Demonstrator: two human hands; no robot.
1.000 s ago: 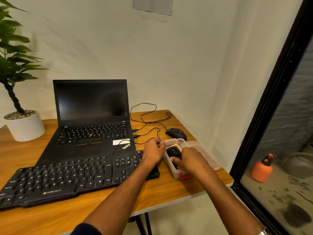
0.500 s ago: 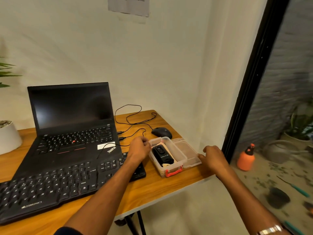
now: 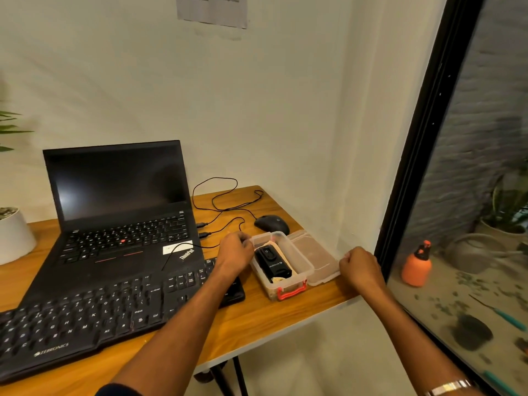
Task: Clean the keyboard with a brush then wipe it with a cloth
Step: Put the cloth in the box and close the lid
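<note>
The black Zebronics keyboard [image 3: 85, 318] lies along the wooden table's front, with its right end under my left forearm. To its right stands a small clear plastic box [image 3: 300, 265] with a red latch. The box is uncovered and has a black gadget [image 3: 273, 264] on something cream inside. My left hand [image 3: 235, 252] grips the box's left rim. The clear lid [image 3: 314, 255] lies flat on the table against the box's right side. My right hand [image 3: 361, 267] is at the lid's right edge with curled fingers. Contact with the lid is hidden. No brush or cloth shows plainly.
A black open laptop [image 3: 120, 224] sits behind the keyboard, with thin cables [image 3: 223, 207] running to a black mouse [image 3: 271, 222] behind the box. A white plant pot [image 3: 13, 235] stands far left. The table [image 3: 257, 318] ends just right of the lid, near a glass door frame [image 3: 414, 167].
My right hand took the lid off the box and carried it right. The lid now lies beside the box. My left hand stayed on the box. The view swung to the right.
</note>
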